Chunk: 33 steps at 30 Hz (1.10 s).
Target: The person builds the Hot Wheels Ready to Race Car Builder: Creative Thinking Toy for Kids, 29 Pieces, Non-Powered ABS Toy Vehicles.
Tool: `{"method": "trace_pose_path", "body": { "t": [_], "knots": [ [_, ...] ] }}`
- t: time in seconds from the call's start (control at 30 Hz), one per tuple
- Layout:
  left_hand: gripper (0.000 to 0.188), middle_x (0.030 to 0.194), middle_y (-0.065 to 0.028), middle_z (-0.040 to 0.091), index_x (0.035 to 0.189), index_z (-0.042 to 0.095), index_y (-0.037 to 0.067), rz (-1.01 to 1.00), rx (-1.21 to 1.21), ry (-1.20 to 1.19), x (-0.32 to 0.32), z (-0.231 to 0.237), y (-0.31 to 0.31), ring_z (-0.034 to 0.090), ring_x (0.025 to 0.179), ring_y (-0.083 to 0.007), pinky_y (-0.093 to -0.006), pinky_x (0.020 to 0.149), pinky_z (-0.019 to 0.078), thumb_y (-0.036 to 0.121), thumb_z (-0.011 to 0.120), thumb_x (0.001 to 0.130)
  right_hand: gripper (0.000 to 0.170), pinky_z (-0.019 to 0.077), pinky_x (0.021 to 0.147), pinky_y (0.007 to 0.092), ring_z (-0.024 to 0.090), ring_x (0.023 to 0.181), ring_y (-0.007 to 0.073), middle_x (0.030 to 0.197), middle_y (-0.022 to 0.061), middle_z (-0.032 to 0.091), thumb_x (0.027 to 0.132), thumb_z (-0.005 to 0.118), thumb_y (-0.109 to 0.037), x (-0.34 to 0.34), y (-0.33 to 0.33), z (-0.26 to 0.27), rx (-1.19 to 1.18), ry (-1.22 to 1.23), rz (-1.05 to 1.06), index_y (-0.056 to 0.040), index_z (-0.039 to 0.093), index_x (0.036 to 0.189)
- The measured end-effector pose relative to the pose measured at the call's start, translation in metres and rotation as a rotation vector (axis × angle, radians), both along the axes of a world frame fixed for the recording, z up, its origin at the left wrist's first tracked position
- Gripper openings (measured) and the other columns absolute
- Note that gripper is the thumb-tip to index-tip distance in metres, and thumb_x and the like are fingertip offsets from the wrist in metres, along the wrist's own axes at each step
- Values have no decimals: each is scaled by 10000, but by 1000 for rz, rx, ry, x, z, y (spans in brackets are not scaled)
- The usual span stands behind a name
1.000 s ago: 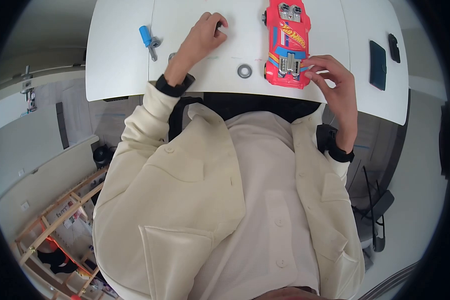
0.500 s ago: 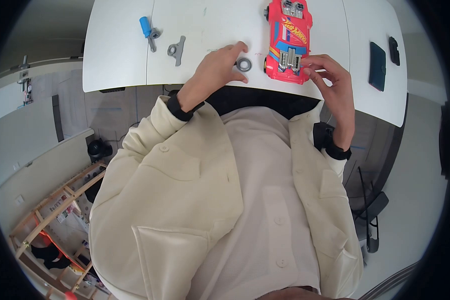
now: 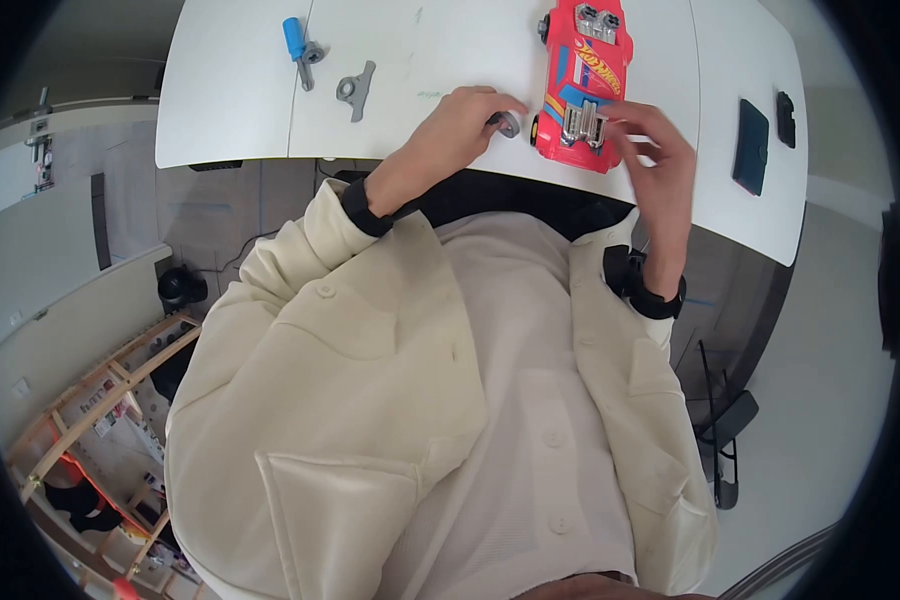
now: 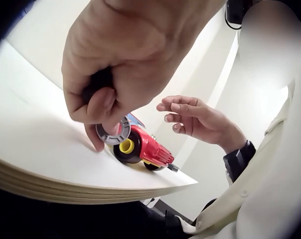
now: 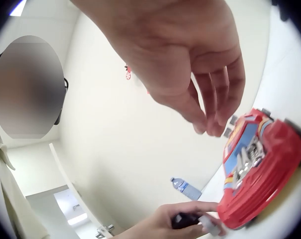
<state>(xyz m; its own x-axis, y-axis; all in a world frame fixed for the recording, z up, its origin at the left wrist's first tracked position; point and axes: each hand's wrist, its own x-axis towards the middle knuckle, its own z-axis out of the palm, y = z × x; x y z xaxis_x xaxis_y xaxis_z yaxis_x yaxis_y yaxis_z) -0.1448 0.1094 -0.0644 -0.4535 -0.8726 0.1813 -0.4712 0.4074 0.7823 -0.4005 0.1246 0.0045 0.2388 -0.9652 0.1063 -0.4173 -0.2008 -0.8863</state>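
Observation:
Near the table's front edge, my left hand (image 3: 455, 130) pinches a grey ring (image 3: 507, 124) close to the rear wheel of a red toy car (image 3: 588, 70). In the left wrist view the ring (image 4: 113, 130) stands tilted at the fingertips, and a dark object (image 4: 98, 82) sits within the curled fingers. My right hand (image 3: 660, 160) hangs at the car's other side. The right wrist view shows its fingers loosely bent, with nothing between them, apart from the car (image 5: 262, 167). What the dark object is, I cannot tell.
A blue-handled tool (image 3: 295, 45) and a grey bracket-like part (image 3: 355, 92) lie at the left on the white table (image 3: 220, 110). A dark flat case (image 3: 751, 147) and a black object (image 3: 786, 120) are at the right. A bottle (image 5: 185, 188) stands beyond.
My left hand has moved right and taken hold of the grey ring, lifting it. My right hand has come slightly off the car's side. The view has shifted a little.

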Motion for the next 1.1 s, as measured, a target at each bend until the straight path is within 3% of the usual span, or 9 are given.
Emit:
{"method": "trace_pose_path", "body": {
  "t": [0.07, 0.17, 0.3, 0.33, 0.43, 0.7, 0.77, 0.97, 1.1],
  "knots": [
    [177, 896, -142, 716, 1011, 697, 30, 123, 75, -35, -6, 7, -1, 650, 765, -329, -378, 725, 516, -35, 704, 846, 186, 565, 736, 272, 697, 863, 138, 1061, 55, 720, 913, 701, -24, -21, -7, -8, 18, 61, -269, -60, 740, 1092],
    [156, 887, -117, 722, 971, 691, 28, 149, 122, -82, -10, -2, -7, 655, 751, -312, -388, 721, 518, -17, 734, 827, 172, 570, 754, 281, 706, 897, 136, 1070, 53, 725, 925, 709, -65, -51, -16, -23, 171, 163, -355, -46, 742, 1093],
    [147, 865, -115, 725, 962, 718, 30, 144, 187, -38, -15, 1, -9, 673, 762, -278, -385, 719, 524, 2, 749, 821, 320, 570, 799, 300, 706, 979, 172, 1108, 99, 715, 916, 730, -85, -65, -13, -47, 291, 254, -222, -25, 682, 1226],
    [144, 874, -118, 731, 963, 733, 29, 150, 152, -35, -15, -1, -9, 682, 773, -264, -373, 723, 529, 4, 750, 822, 384, 558, 847, 305, 700, 988, 186, 1125, 110, 708, 914, 722, -69, -64, -13, -50, 360, 149, -166, -8, 644, 1284],
    [159, 906, -122, 743, 983, 757, 33, 173, 138, -49, -22, -5, -11, 692, 787, -250, -353, 742, 541, 5, 745, 827, 391, 546, 887, 313, 698, 989, 185, 1141, 105, 704, 903, 709, -33, -61, -8, -52, 446, -11, -112, 18, 639, 1284],
    [232, 980, -139, 754, 1093, 742, 17, 137, 107, -1, -22, -5, -2, 704, 829, -254, -328, 809, 551, -16, 689, 870, 364, 537, 914, 310, 691, 1006, 169, 1096, 100, 730, 878, 681, 39, -64, -8, -54, 491, -40, -89, 41, 656, 1242],
    [267, 998, -135, 754, 1156, 724, 16, 101, 306, 26, -20, 1, 1, 704, 864, -211, -307, 827, 539, -4, 681, 893, 358, 537, 915, 308, 691, 1003, 166, 1086, 99, 734, 875, 678, 48, -65, -8, -54, 478, -40, -93, 44, 660, 1232],
    [339, 942, -81, 733, 1231, 702, 33, 89, 437, 73, -18, 0, 2, 638, 831, -140, -292, 798, 516, 75, 742, 897, 349, 544, 908, 305, 688, 989, 165, 1089, 95, 732, 861, 689, 61, -63, -8, -56, 454, -63, -97, 49, 666, 1209],
    [376, 904, -61, 723, 1230, 696, 15, 67, 362, 74, -19, -6, -1, 611, 801, -133, -291, 775, 506, 110, 776, 875, 341, 546, 914, 303, 683, 989, 166, 1080, 92, 727, 858, 685, 74, -62, -8, -56, 466, -98, -93, 55, 664, 1198]
  ]
}}
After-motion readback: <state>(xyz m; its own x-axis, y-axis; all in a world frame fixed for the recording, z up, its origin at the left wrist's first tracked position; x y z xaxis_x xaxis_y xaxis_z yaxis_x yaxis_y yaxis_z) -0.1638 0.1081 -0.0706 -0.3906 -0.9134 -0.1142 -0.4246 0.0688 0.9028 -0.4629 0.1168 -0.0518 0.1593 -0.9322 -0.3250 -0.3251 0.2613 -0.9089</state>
